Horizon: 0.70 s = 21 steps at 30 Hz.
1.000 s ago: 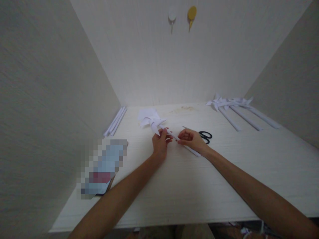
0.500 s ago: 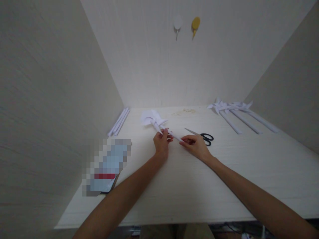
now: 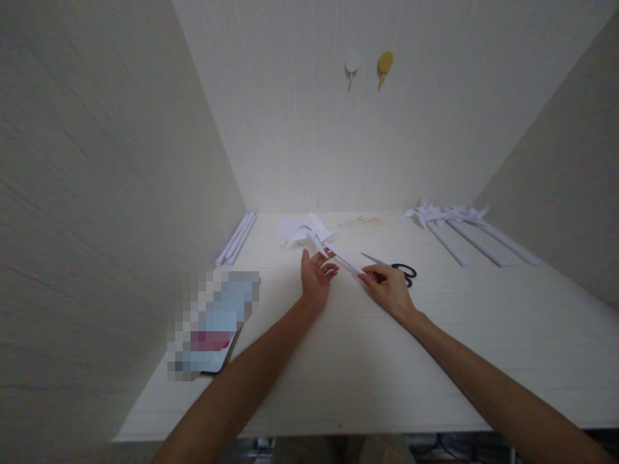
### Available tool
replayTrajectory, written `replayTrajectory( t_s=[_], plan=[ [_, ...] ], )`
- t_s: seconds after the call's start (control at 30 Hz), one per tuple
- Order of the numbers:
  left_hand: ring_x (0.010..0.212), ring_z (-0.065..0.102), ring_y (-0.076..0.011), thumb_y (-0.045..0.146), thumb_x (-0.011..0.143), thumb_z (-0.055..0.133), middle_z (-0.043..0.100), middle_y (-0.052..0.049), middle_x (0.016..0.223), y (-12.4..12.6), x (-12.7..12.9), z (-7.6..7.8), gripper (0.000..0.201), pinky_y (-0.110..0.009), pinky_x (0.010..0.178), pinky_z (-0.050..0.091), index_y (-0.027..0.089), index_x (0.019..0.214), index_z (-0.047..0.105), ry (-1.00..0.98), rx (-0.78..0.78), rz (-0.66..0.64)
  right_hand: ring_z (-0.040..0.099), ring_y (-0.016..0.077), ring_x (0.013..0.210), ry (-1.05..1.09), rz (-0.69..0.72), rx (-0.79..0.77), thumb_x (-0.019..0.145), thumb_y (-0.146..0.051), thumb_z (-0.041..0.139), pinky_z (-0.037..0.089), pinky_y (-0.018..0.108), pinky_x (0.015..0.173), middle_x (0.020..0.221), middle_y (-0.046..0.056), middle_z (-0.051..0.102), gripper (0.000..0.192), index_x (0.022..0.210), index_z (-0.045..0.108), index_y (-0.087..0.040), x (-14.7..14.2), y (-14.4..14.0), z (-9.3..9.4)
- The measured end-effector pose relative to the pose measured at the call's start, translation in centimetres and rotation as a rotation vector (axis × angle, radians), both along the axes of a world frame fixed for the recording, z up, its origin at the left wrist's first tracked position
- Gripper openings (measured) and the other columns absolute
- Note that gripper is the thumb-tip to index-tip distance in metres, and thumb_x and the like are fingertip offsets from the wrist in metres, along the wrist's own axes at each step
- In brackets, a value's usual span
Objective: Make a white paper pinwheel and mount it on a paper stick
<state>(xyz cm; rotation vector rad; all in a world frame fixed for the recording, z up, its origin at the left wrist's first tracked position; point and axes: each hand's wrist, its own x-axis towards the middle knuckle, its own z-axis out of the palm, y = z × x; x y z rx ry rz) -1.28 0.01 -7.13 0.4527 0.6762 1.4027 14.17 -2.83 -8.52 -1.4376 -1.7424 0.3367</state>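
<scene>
Leftmost, as I view it remotely through the head camera, a grey side panel (image 3: 120, 193) shows a fine streaked grain; beside it, on a pale, faintly ribbed tabletop (image 3: 319, 374), lies a flat slab (image 3: 222, 309) with a dark rounded corner, its bluish face and red band pixelated beyond my reading; farther back, white paper rolls (image 3: 235, 238) lie side by side as slender tubes; next, a flat white paper sheet (image 3: 289, 227) rests near the streaked rear wall (image 3: 300, 148), partly hidden behind the pinwheel (image 3: 316, 233), whose folded white blades end in sharp points; below these blades I see the left hand (image 3: 316, 277), thumb raised apart, fingers loosely curled and gripping nothing; whether its fingertips graze the stick (image 3: 342, 258) I cannot tell; that thin straight tube slants from the blades, between the hands, toward the right; on the wall above, a white hook (image 3: 352, 63) and a yellow hook (image 3: 385, 62) have rounded plates; the right hand (image 3: 387, 283) pinches the stick's near end between thumb and fingers; just behind it lie scissors (image 3: 403, 269), metal-bladed with black looped handles; farthest right, three paper pinwheels (image 3: 425, 214) lie with blades clustered, tubular sticks fanning nearer.
</scene>
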Motion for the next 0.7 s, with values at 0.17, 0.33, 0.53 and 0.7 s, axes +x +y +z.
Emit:
replayTrajectory(
  t_s=[0.17, 0.33, 0.53, 0.7],
  plan=[
    [0.041, 0.051, -0.0055, 0.056, 0.076, 0.040, 0.061, -0.002, 0.066, 0.20, -0.36, 0.29, 0.045, -0.017, 0.039, 0.038, 0.014, 0.073, 0.056, 0.049, -0.001, 0.005, 0.053, 0.0165, 0.050, -0.004, 0.015, -0.009, 0.072, -0.032, 0.055, 0.039, 0.028, 0.048, 0.059, 0.005, 0.064, 0.021, 0.074, 0.069, -0.017, 0.08, -0.07, -0.06],
    [0.037, 0.049, -0.0045, 0.049, 0.073, 0.051, 0.063, 0.000, 0.070, 0.26, 0.04, 0.19, 0.033, -0.016, 0.035, 0.037, 0.015, 0.076, 0.053, 0.115, 0.021, 0.044, 0.053, 0.0165, 0.050, -0.012, 0.029, -0.015, 0.073, -0.032, 0.055, 0.039, 0.028, 0.049, 0.061, 0.006, 0.064, 0.022, 0.075, 0.069, -0.015, 0.01, -0.09, -0.01],
    [0.037, 0.050, -0.0037, 0.041, 0.076, 0.051, 0.064, 0.001, 0.069, 0.34, 0.11, 0.26, 0.026, -0.015, 0.036, 0.037, 0.016, 0.080, 0.053, 0.119, 0.033, 0.065, 0.054, 0.0166, 0.052, -0.028, 0.035, -0.019, 0.073, -0.031, 0.056, 0.039, 0.028, 0.050, 0.061, 0.006, 0.064, 0.021, 0.074, 0.069, -0.015, 0.02, 0.00, -0.03],
    [0.037, 0.050, -0.0041, 0.034, 0.080, 0.048, 0.063, 0.000, 0.067, 0.29, 0.15, 0.34, 0.021, -0.014, 0.035, 0.038, 0.014, 0.079, 0.053, 0.099, 0.030, 0.077, 0.053, 0.0153, 0.051, -0.037, 0.035, -0.023, 0.073, -0.030, 0.056, 0.038, 0.027, 0.050, 0.060, 0.005, 0.064, 0.021, 0.075, 0.069, -0.014, 0.00, 0.02, -0.07]
  ],
)
